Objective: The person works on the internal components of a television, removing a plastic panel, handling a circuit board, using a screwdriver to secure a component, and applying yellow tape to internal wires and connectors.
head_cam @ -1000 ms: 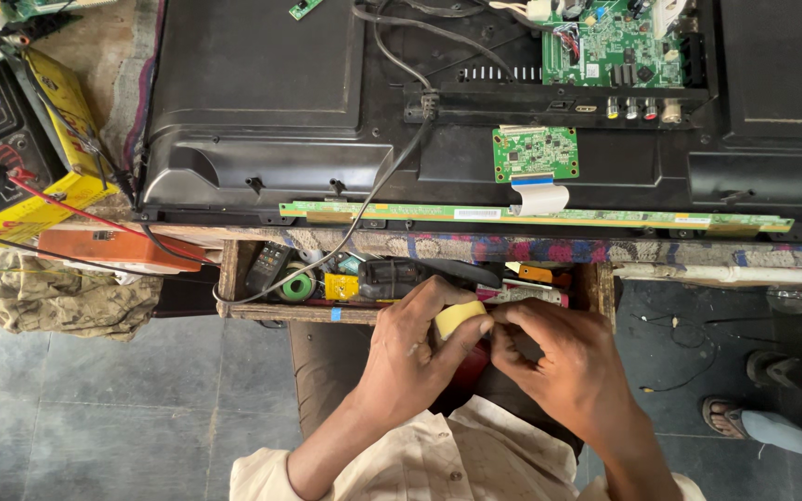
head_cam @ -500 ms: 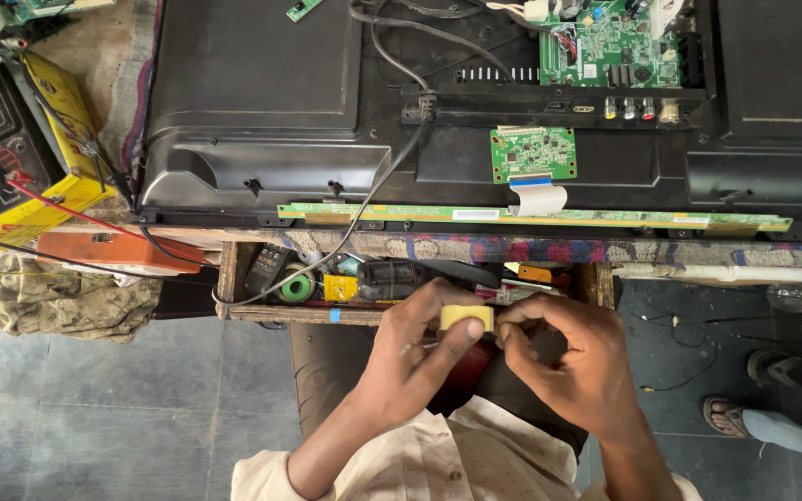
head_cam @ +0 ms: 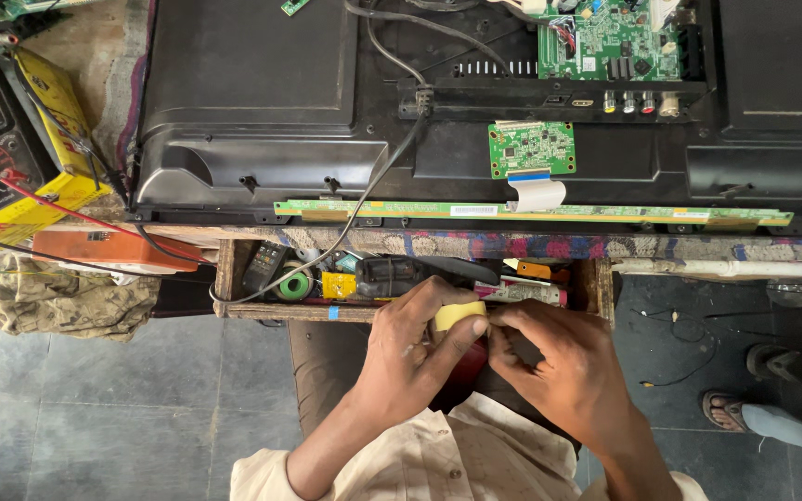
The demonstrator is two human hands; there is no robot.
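I see the left hand [head_cam: 410,348] clasped around a small yellow roll of tape [head_cam: 458,315], thumb and fingers pinching it. The right hand [head_cam: 563,366] sits just right of the left, fingertips [head_cam: 498,325] pinched at the roll's edge. Directly beyond both hands lies an open wooden drawer [head_cam: 234,278] of tools; farther beyond, a long green circuit strip [head_cam: 605,212].

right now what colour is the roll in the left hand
Yellow: the roll held by the left hand shows best in the head view.
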